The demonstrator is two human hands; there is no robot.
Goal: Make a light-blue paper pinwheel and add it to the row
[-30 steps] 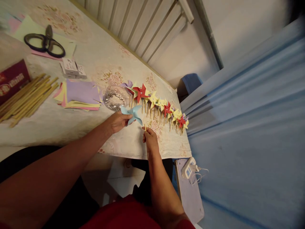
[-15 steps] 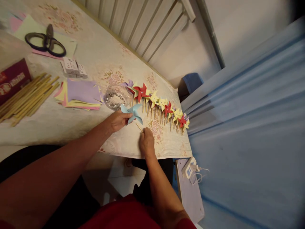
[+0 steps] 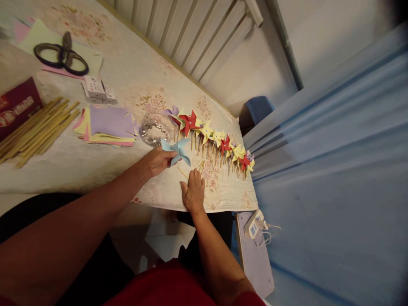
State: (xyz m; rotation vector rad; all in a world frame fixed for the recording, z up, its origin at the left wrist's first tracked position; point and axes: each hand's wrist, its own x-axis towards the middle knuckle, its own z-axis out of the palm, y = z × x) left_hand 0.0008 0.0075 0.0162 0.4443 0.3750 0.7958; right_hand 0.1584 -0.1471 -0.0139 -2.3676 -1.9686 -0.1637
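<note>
A light-blue paper pinwheel (image 3: 177, 150) is pinched between the thumb and fingers of my left hand (image 3: 159, 160), just above the table. My right hand (image 3: 194, 190) lies palm down near the table's front edge, fingers stretched out and thumb apart. From beside its thumb and fingers sticks out the end of a thin wooden stick (image 3: 182, 172); the rest is hidden under the hand. Beyond my left hand is a clear bag of small shiny metal pieces (image 3: 154, 131). Finished pinwheels on sticks, with a red one (image 3: 189, 123) in front, lie in a row to the right.
Scissors (image 3: 65, 55) rest on paper sheets at the back left. Nearer are small white boxes (image 3: 97, 89), a stack of coloured paper squares (image 3: 110, 121), a bundle of sticks (image 3: 41, 131) and a dark red box (image 3: 19, 106). A power strip (image 3: 254, 225) sits beyond the right edge.
My right hand has unfolded from round the stick and now lies flat with its fingers extended. The stick's visible end has shifted slightly left. My left hand holds the pinwheel as before.
</note>
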